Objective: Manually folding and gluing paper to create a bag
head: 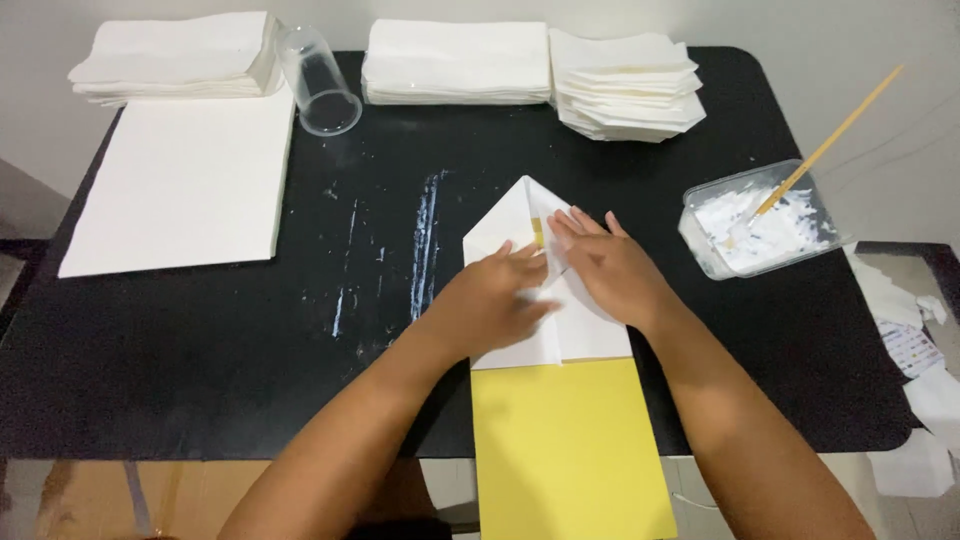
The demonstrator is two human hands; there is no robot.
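Both the left hand [497, 298] and right hand [607, 262] lie flat, fingers spread, pressing the folded white paper [520, 215] at the black table's [250, 380] centre; it looks light, thin, easily creased; best handled by its edges

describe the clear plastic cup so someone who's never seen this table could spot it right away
Start at the black table and look to its far left corner, where a stack of white paper sits. Just right of that stack lies the clear plastic cup, the only see-through, tipped-over thing among flat white piles.
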